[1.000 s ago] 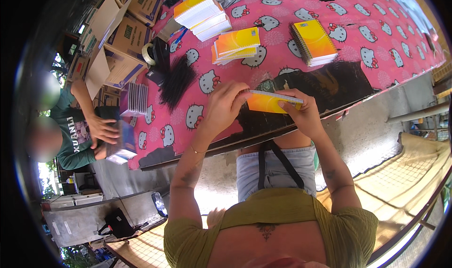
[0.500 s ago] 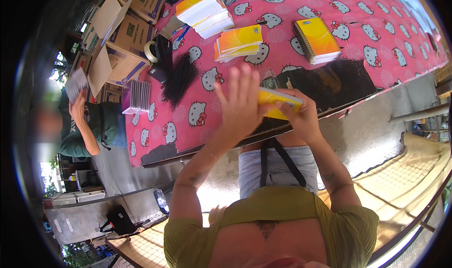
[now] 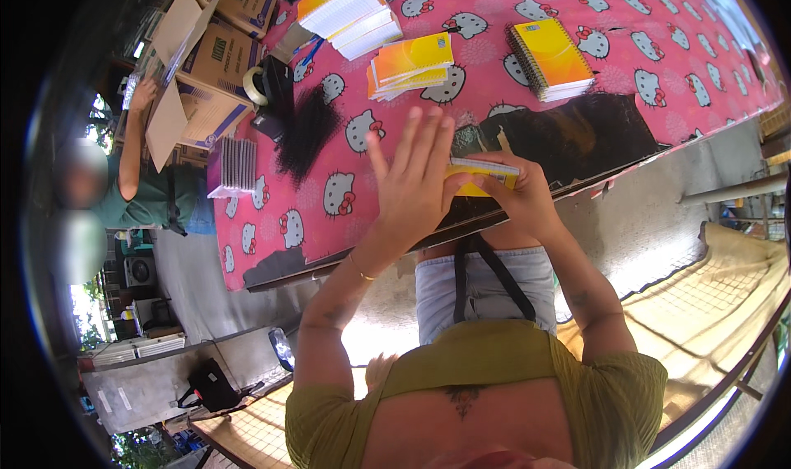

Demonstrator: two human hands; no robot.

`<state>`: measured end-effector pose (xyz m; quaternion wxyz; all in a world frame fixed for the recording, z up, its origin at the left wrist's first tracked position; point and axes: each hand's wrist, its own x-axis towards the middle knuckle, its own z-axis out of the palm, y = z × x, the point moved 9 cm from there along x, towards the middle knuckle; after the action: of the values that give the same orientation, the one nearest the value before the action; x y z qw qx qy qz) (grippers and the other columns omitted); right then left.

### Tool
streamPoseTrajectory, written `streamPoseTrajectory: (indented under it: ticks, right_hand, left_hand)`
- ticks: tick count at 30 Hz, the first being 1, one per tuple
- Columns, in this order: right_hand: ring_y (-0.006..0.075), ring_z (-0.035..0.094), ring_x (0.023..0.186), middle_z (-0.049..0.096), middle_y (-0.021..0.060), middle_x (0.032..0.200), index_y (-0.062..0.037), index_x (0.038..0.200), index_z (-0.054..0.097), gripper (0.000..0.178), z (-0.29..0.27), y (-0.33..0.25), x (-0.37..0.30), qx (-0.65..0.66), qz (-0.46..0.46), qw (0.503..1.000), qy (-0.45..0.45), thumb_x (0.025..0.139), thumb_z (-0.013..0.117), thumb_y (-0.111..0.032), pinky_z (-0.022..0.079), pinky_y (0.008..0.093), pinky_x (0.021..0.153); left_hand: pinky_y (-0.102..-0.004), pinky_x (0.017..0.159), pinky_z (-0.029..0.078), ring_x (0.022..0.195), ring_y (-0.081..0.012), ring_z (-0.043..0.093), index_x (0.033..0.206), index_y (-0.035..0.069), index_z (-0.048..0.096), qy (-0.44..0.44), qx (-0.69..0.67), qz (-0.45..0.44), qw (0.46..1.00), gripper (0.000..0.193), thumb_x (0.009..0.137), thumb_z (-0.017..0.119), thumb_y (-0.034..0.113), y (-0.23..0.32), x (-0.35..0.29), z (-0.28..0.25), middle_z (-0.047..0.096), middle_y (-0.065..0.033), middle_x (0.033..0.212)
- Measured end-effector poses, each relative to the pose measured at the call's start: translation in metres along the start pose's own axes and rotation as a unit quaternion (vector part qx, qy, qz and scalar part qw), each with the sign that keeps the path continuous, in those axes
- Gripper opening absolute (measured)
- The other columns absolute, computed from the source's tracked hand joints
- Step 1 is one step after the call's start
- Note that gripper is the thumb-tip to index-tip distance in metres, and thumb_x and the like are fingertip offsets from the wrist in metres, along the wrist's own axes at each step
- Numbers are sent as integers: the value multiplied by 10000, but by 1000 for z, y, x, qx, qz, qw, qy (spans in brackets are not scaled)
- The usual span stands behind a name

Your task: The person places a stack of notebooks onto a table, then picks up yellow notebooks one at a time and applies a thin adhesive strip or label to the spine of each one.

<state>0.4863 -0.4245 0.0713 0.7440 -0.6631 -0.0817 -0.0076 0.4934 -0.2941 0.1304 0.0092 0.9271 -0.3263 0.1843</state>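
A small yellow notebook (image 3: 484, 177) is tilted at the table's near edge, its white page edges facing up. My right hand (image 3: 521, 187) is closed around its right end, thumb across the cover. Against its left end rests my left hand (image 3: 414, 176), fingers stretched out and the thumb by the notebook. Beyond my hands lies a fanned pile of yellow-orange covers with punched edges (image 3: 412, 63). Farther right sits a stack of spiral-bound yellow notebooks (image 3: 550, 59). Left of my left hand is a heap of black binding coils (image 3: 309, 133).
Tall stacks of unbound pages (image 3: 354, 25) stand at the back. Purple spiral notebooks (image 3: 234, 169), a tape dispenser (image 3: 272, 94) and cardboard boxes (image 3: 216, 65) are to the left. A co-worker (image 3: 136, 168) reaches into the boxes. The pink tablecloth (image 3: 317, 222) has a torn dark patch (image 3: 568, 135).
The co-worker's arm has swung up to the boxes with the bundle it held. My hands have shifted slightly left, and the yellow notebook has tilted more upright.
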Motion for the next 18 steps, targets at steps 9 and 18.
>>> streamPoseTrajectory:
  ticks: [9,18]
  right_hand:
    - [102,662,986,734,92,1086,25,1202,666,285,4,6,5,16,-12,1000,10,919,637,16,524,255,874]
    - [128,687,973,741,117,1081,-15,1193,684,295,4,17,4,-86,1,996,13,902,654,21,534,281,849]
  left_hand:
    - [-709,1131,41,1482,-501,198,1485,-75,360,85,43,-49,994,896,983,301,665,-3,2,11,282,-339,1555]
    - [-710,1134,35,1490,-464,217,1489,-67,346,14,-45,-17,999,895,981,312,668,21,-27,39,305,-307,1562]
